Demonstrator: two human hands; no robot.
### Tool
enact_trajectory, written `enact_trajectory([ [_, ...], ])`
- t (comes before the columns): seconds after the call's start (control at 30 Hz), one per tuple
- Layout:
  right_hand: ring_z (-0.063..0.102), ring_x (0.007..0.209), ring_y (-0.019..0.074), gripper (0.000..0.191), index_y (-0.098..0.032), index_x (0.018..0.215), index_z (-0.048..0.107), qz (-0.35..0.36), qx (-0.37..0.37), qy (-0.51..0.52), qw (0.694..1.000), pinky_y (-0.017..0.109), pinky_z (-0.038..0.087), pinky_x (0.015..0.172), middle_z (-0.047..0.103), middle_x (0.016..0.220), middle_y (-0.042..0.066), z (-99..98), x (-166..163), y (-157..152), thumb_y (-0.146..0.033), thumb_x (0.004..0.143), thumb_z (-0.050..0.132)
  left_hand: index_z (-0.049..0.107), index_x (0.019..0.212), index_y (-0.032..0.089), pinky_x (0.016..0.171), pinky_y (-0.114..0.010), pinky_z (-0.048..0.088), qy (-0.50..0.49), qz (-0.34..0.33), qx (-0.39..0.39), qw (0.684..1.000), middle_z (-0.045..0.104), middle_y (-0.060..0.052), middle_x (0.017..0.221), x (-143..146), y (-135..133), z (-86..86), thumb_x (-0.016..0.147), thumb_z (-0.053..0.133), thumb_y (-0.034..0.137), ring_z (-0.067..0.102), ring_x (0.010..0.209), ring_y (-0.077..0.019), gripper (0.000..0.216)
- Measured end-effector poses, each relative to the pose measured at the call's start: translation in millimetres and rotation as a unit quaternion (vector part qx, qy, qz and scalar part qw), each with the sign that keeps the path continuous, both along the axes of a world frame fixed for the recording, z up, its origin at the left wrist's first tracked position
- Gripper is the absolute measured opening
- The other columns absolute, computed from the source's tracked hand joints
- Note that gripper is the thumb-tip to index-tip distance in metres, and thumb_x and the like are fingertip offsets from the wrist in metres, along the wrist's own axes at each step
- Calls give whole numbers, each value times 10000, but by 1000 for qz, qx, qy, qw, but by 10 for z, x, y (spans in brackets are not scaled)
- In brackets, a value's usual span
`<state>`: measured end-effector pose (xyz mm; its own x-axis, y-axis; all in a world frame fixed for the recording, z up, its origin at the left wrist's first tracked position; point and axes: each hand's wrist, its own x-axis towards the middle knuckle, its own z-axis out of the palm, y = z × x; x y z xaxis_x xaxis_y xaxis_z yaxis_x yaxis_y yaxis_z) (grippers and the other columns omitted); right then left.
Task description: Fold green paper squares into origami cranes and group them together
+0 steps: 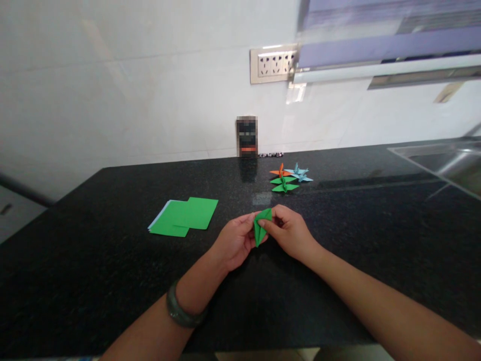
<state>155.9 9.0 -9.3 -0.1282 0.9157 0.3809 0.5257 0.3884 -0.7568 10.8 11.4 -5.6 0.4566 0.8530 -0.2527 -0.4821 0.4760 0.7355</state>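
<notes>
Between my two hands, just above the dark counter, is a small green sheet of origami paper (260,231) folded into a narrow diamond. My left hand (237,240) grips its left side, with the fingers running partly behind it. On the other side my right hand (291,230) pinches the paper, the thumb lying across its front face. Beyond the hands stand several folded paper cranes: an orange one (281,172), light blue ones (299,173) and green ones (284,186). To the left lie square green paper sheets (203,212), overlapping, with a pale blue edge showing underneath.
A dark speckled countertop (124,260) runs to a white tiled wall. Against the wall stands a dark, pixelated box (247,136), with a patterned strip (271,155) beside it. A metal sink (451,165) is at the right. A socket panel (273,65) is above.
</notes>
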Motion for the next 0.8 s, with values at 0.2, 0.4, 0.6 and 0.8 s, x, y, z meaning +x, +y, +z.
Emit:
enact_trajectory([
  [0.2, 447, 567, 101, 128, -174, 629, 549, -20, 2, 8, 1000, 210, 350, 528, 472, 595, -27, -22, -17, -3, -186, 753, 577, 634, 911, 107, 645, -218, 517, 14, -15, 13, 1000, 649, -69, 833, 5, -25, 9, 841, 494, 187, 607, 677, -102, 176],
  [0.4, 432, 552, 96, 166, -171, 588, 532, -21, 13, 12, 1000, 208, 343, 520, 442, 573, -31, 25, -37, -39, -168, 750, 571, 632, 860, 129, 649, -246, 520, 8, 3, 2, 1000, 648, -46, 802, 22, -43, 48, 806, 555, 229, 603, 665, -107, 137],
  [0.6, 459, 527, 98, 158, -174, 600, 557, -15, -48, 62, 997, 206, 383, 494, 475, 552, -26, 16, -49, -34, -232, 744, 585, 642, 779, 132, 562, -211, 480, 61, 27, 36, 997, 624, -16, 685, 29, -61, 43, 732, 642, 343, 556, 565, -84, 215],
  [0.8, 510, 471, 98, 138, -169, 663, 551, 24, -156, 158, 975, 204, 410, 443, 568, 544, -11, 54, -79, -34, -266, 760, 541, 673, 831, 120, 598, -246, 471, 149, 51, 91, 983, 638, -40, 661, 18, -60, 39, 705, 651, 391, 575, 584, -115, 299],
])
